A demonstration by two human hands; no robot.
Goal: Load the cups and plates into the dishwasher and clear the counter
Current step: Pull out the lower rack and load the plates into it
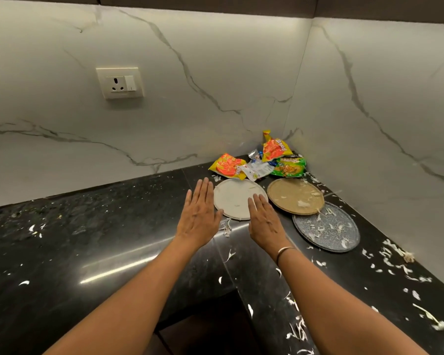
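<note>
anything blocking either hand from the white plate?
Nothing visible. The left hand is open at the white plate's left rim, and the right hand is open over its near-right edge. The wrappers lie at its far rim, the tan plate to its right.

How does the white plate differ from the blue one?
The white plate is plain and nearly clean; the blue plate is speckled and strewn with white scraps. The white plate lies partly under the right hand; the blue plate lies apart, its far rim under the tan plate. Both are round and flat.

Home kitchen: black counter [87, 226], marble backsplash [215, 73], socket [119, 83].
</note>
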